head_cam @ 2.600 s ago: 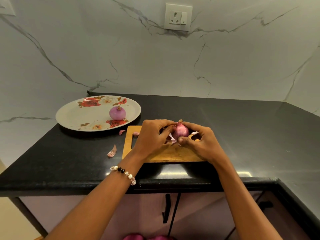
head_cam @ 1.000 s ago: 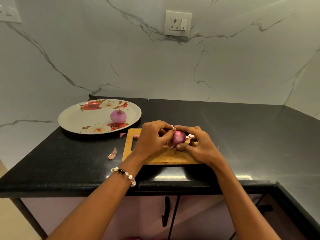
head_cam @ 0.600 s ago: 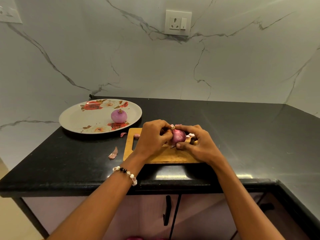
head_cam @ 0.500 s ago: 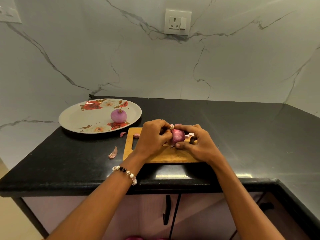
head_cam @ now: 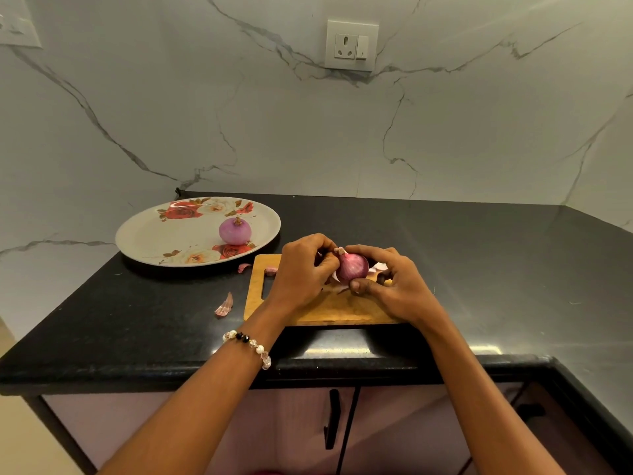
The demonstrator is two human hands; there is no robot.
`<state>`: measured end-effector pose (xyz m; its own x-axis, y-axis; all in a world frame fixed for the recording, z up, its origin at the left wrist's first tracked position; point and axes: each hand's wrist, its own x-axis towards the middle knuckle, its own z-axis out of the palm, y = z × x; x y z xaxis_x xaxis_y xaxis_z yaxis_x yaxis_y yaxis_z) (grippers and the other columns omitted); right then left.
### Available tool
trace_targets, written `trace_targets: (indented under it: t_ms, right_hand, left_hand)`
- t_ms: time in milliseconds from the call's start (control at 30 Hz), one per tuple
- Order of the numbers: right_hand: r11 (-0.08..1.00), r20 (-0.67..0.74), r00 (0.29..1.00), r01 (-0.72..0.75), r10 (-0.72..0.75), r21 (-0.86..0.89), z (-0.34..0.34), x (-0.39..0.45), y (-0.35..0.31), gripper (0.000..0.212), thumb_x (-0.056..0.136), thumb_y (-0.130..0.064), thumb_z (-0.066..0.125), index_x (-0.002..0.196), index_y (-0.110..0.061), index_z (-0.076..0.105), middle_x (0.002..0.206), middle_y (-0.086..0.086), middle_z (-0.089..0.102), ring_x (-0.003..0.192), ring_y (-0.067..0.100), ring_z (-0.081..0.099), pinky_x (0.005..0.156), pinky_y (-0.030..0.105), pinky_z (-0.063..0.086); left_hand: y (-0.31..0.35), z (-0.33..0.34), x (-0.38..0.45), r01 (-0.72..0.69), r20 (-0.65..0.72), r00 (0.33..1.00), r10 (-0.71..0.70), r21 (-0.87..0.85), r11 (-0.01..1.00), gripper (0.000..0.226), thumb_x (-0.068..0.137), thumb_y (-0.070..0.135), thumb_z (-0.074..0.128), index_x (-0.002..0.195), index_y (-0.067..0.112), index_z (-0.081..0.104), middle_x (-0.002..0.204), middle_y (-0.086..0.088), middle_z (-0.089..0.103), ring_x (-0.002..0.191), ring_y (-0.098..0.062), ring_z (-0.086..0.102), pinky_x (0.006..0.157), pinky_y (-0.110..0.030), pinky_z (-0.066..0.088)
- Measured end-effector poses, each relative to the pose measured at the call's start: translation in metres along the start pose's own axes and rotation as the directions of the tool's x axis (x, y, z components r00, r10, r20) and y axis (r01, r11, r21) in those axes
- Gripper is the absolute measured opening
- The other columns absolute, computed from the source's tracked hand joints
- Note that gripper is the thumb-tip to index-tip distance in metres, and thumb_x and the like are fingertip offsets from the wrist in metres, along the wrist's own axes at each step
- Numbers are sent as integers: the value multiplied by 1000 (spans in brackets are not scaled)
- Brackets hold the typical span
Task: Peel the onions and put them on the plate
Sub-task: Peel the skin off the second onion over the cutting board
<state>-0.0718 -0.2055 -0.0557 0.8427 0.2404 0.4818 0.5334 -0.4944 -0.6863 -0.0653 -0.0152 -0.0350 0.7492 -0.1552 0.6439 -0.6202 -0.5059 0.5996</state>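
At frame centre, your right hand (head_cam: 394,286) cradled the onion (head_cam: 352,268) above the cutting board (head_cam: 342,308), steadying it while your left hand (head_cam: 301,269) pinched its skin to strip it.

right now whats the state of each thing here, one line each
onion in hands: partly peeled, held above the board
left hand: pinching skin at the onion's top
right hand: gripping the onion
onion on plate: peeled, upright
plate: holds one onion
cutting board: flat, skin scraps on it
loose peel: lying on the counter
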Motion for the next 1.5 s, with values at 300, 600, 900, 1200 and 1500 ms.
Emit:
trace_targets:
  t_ms: [300,600,900,1200,1500]
  right_hand:
    - [999,-23,1000,2,-1,47,-1,0,3,53,86,-11,74,126,-40,55,125,-5,61,113,15,55,79,17,45]
    - [998,-56,998,-3,7,70,-1,0,2,55,86,-10,74,125,-43,55,125,-9,62,114,17,57,82,29,49]
    - [1000,-40,999,-3,4,18,0,1,6,52,85,-12,75,129,-33,57,124,-6,62,111,13,56,80,19,47]
    - [1000,-55,998,-8,7,-26,0,1,5,53,80,-17,80,130,-25,62,118,-5,64,104,4,54,77,9,43]
    - [994,-64,997,46,-53,-103,1,-1,0,59,72,-15,87,124,-26,63,111,-14,62,102,8,52,75,9,44]
  left_hand:
    - [-1,-1,3,135,-109,982,-153,-155,979,11,88,8,57,83,15,64,73,4,64,57,-9,59,49,-19,49]
    - [-3,0,2,42,-137,989,-54,-89,995,15,90,22,62,80,13,69,69,6,64,61,-8,60,52,-19,48]
    - [-5,1,1,-109,-114,987,115,60,992,16,81,-2,60,88,11,68,88,0,64,78,-5,55,67,-5,41]
    - [-8,3,0,-133,-40,990,136,70,989,20,86,21,68,101,9,72,94,-3,65,82,-11,60,69,-19,52]
    - [-3,1,0,-63,-39,997,64,13,998,10,80,16,74,84,6,74,77,1,63,66,-7,56,60,-9,44]
